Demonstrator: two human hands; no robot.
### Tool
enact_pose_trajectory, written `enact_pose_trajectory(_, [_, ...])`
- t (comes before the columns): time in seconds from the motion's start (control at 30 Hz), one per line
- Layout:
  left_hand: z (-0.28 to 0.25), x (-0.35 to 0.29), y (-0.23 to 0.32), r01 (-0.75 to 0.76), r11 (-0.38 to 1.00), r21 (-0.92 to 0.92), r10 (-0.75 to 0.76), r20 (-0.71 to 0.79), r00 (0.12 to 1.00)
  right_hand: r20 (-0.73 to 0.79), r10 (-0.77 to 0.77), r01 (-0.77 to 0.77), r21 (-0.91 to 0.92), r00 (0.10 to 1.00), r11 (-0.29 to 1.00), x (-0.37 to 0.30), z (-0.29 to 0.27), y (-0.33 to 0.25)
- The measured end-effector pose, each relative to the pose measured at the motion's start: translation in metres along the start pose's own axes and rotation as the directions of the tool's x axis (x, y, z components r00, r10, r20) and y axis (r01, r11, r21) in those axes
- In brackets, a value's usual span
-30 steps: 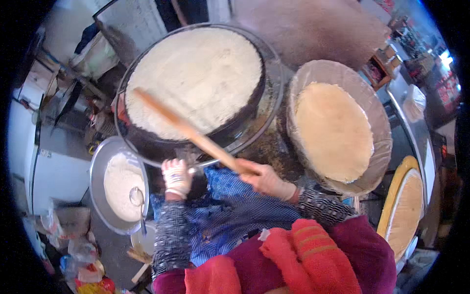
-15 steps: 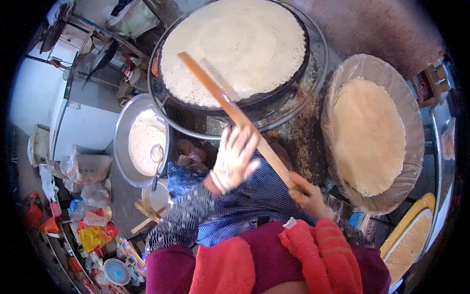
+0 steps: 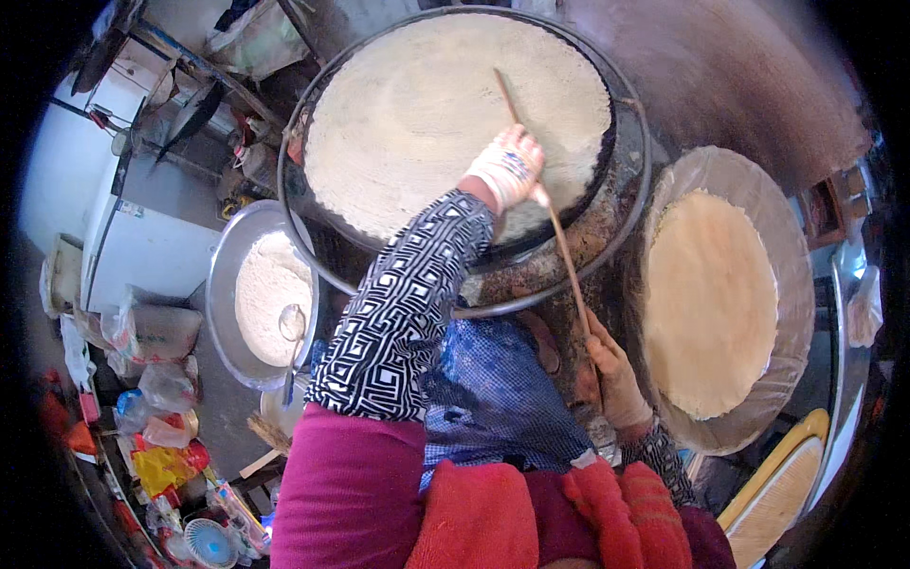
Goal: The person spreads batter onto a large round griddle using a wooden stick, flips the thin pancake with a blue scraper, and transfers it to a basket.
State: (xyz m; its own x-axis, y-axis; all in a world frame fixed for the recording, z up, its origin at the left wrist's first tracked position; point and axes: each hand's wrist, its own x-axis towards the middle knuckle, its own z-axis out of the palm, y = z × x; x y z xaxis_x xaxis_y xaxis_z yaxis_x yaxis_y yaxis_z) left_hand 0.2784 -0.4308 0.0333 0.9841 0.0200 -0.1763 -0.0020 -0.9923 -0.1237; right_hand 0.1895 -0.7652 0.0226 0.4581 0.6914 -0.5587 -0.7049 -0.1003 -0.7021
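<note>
A long flat wooden scraper point(image 3: 570, 261), seen nearly edge-on, slants over the near right part of a round griddle point(image 3: 605, 171). My left hand point(image 3: 510, 171), in a pale glove, is closed around its middle above the batter. My right hand point(image 3: 618, 375) grips its lower end, off the griddle and near my apron. A pale layer of batter point(image 3: 408, 123) covers the griddle almost to its dark rim. The scraper's far end lies over this layer; whether its edge touches all along cannot be made out.
A metal ring point(image 3: 648, 180) surrounds the griddle. At left, a metal basin point(image 3: 220, 327) holds pale batter and a ladle point(image 3: 292, 324). At right, thin flatbreads point(image 3: 711, 303) lie in a plastic-lined container point(image 3: 794, 294). A brush point(image 3: 270, 431) and bagged goods point(image 3: 171, 465) sit lower left.
My left hand has moved forward and right over the griddle. The scraper has turned edge-on, its far end swinging rightward across the batter. My right hand keeps hold of the lower end.
</note>
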Motion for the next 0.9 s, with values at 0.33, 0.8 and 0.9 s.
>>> enact_pose_trajectory(0.33, [0.078, -0.124, -0.128, 0.221, 0.969, -0.107, -0.245, -0.336, 0.91, 0.264, 0.117, -0.086, -0.125, 0.957, 0.988, 0.071, 0.081, 0.008])
enact_pose_trajectory(0.8, [0.134, -0.338, -0.049, 0.502, 0.838, -0.215, -0.546, -0.301, 0.782, 0.416, -0.041, 0.386, -0.798, 0.909, 0.463, 0.034, 0.073, 0.09])
enact_pose_trajectory(0.9, [0.073, -0.253, 0.006, 0.146, 0.919, -0.367, -0.335, -0.527, 0.781, 0.25, -0.251, 0.345, -0.802, 0.935, 0.487, -0.019, -0.01, 0.111])
